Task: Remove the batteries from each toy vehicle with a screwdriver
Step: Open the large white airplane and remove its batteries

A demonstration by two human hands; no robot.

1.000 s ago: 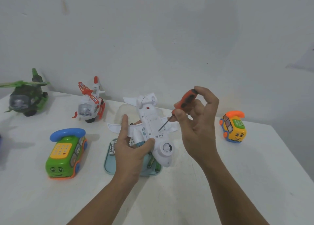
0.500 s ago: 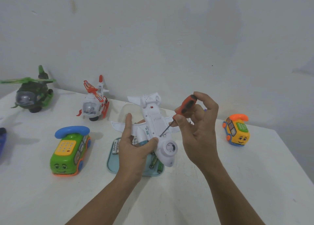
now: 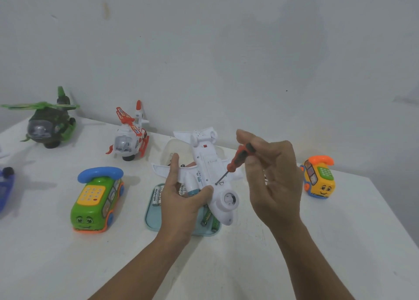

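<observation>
Above the tray (image 3: pixel 149 218) at the middle of the desk (image 3: pixel 340 231), the left hand (image 3: pixel 179 206) grips the upturned plane (image 3: pixel 223 200). The right hand (image 3: pixel 274 186) has its fingers (image 3: pixel 243 136) pinching the screwdriver (image 3: pixel 240 157), tip at the cover (image 3: pixel 212 166) screw. Likely unscrewing; next, turn it out squarely, then lift the cover.

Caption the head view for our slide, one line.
Left hand holds an upturned white toy plane over a tray of batteries; right hand holds a screwdriver tip against its underside.

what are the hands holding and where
Left hand grips the white plastic toy plane by its body; right hand pinches the orange-handled screwdriver by its handle.
</observation>
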